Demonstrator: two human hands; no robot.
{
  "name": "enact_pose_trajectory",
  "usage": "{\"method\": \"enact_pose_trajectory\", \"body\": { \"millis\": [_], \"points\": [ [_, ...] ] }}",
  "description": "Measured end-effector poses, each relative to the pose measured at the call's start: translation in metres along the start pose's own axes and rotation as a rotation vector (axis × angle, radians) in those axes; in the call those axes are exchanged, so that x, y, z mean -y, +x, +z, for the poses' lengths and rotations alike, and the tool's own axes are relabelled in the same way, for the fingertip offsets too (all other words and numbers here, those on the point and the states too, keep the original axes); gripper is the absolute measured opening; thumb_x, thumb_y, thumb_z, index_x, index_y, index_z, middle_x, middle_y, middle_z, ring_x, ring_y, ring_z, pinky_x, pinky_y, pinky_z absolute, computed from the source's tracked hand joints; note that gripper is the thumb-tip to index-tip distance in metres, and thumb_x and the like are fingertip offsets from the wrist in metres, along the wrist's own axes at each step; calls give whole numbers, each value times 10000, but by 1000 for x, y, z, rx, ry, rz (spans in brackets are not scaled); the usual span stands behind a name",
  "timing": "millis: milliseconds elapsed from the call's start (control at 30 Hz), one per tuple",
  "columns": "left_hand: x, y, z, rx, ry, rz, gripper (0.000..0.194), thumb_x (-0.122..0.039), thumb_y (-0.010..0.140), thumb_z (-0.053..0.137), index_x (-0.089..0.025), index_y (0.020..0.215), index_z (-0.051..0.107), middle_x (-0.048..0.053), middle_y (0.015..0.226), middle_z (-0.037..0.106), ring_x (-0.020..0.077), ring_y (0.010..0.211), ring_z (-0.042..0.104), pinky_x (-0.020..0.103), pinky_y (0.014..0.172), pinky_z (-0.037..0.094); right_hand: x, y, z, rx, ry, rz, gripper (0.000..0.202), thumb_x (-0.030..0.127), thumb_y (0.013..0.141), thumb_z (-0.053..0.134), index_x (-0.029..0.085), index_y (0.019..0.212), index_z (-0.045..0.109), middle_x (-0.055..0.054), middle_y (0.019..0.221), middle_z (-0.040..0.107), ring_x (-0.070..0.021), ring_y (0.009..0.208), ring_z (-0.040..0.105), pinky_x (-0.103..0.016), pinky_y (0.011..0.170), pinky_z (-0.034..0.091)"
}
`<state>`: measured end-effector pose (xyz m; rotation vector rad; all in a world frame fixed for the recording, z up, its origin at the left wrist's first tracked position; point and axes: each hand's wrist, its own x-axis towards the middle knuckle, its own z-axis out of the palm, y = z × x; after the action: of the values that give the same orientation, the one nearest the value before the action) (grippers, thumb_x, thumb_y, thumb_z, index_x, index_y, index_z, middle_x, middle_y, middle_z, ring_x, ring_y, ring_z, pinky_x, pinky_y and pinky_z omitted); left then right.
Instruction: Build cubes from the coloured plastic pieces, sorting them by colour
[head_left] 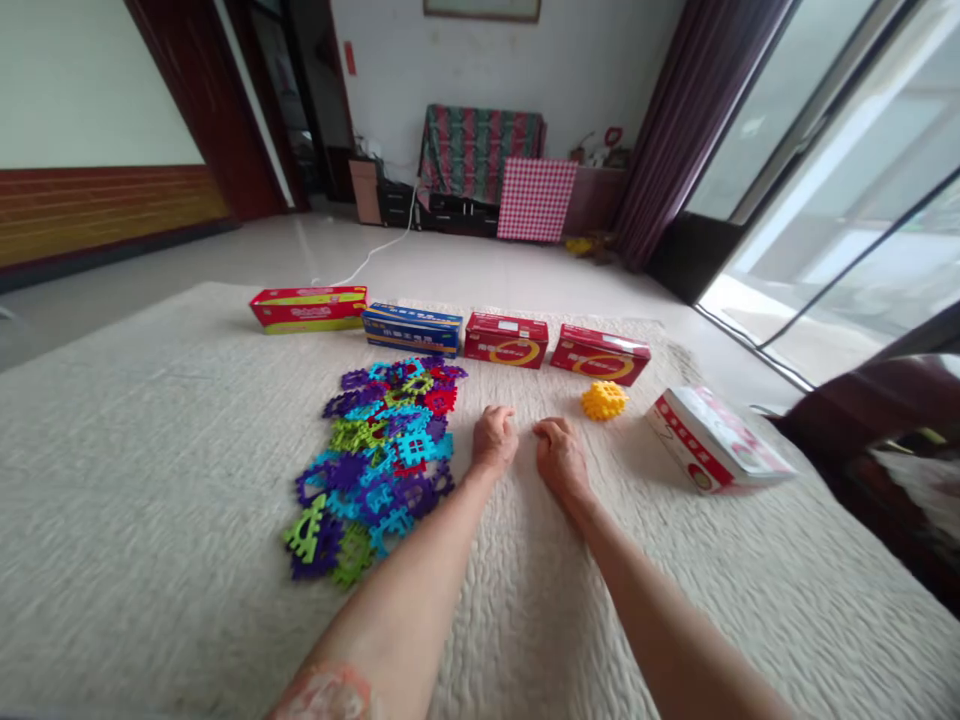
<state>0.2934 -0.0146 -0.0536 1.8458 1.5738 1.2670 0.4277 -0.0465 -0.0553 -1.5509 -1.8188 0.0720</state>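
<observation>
My left hand [495, 438] rests on the pale quilted mat with its fingers curled in, just right of a pile of interlocking puzzle pieces [416, 447] in purple, light blue, green and red. Level with it, a small gap away, my right hand [562, 458] also lies closed on the mat. Nothing shows in either hand. Beyond my right hand, to its right, sits a yellow block of notched pieces [604, 400] joined into a rounded cube, touched by neither hand.
Along the far side stand a red and yellow-green box [309, 310], a blue box [412, 330] and two red boxes [506, 341] [600, 354]. A white and red box [716, 440] stands at the right. Dark furniture [885, 440] borders the mat [187, 480] there.
</observation>
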Motion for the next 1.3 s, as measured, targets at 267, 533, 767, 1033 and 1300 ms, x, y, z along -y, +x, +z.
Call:
{"method": "enact_pose_trajectory", "body": {
  "millis": [267, 533, 767, 1033, 1300],
  "points": [
    [1, -24, -20, 16, 27, 60, 347, 22, 743, 431, -151, 922, 672, 91, 1011, 678, 177, 1002, 630, 313, 941, 491, -2, 2, 0, -23, 31, 20, 276, 140, 774, 387, 154, 810, 661, -112, 914, 664, -227, 879, 593, -375, 860, 464],
    [3, -13, -12, -7, 58, -23, 318, -64, 794, 449, -149, 993, 682, 101, 986, 700, 198, 958, 644, 325, 924, 491, -6, 4, -4, -94, 94, 178, 303, 273, 740, 417, 174, 808, 696, -82, 860, 701, -215, 781, 625, -346, 773, 485],
    [5, -11, -14, 36, 36, -20, 302, -73, 787, 461, -183, 928, 705, 64, 948, 715, 183, 917, 655, 302, 884, 508, -8, 6, -8, -52, 92, 207, 310, 323, 726, 453, 191, 832, 712, -74, 811, 708, -214, 720, 621, -342, 731, 483],
    [13, -16, -34, 161, 48, 194, 288, -70, 786, 446, -165, 908, 689, 64, 930, 693, 163, 874, 644, 279, 853, 515, -6, 7, -7, -50, 56, 222, 293, 321, 721, 446, 210, 797, 706, -63, 828, 710, -216, 727, 635, -344, 732, 489],
    [-11, -28, -42, 370, 189, 314, 273, -85, 769, 451, -151, 938, 655, 102, 935, 639, 206, 908, 605, 309, 849, 519, -2, 8, -7, -47, -1, 168, 279, 306, 741, 433, 216, 782, 694, -73, 844, 707, -225, 774, 645, -346, 746, 495]
  ]
}}
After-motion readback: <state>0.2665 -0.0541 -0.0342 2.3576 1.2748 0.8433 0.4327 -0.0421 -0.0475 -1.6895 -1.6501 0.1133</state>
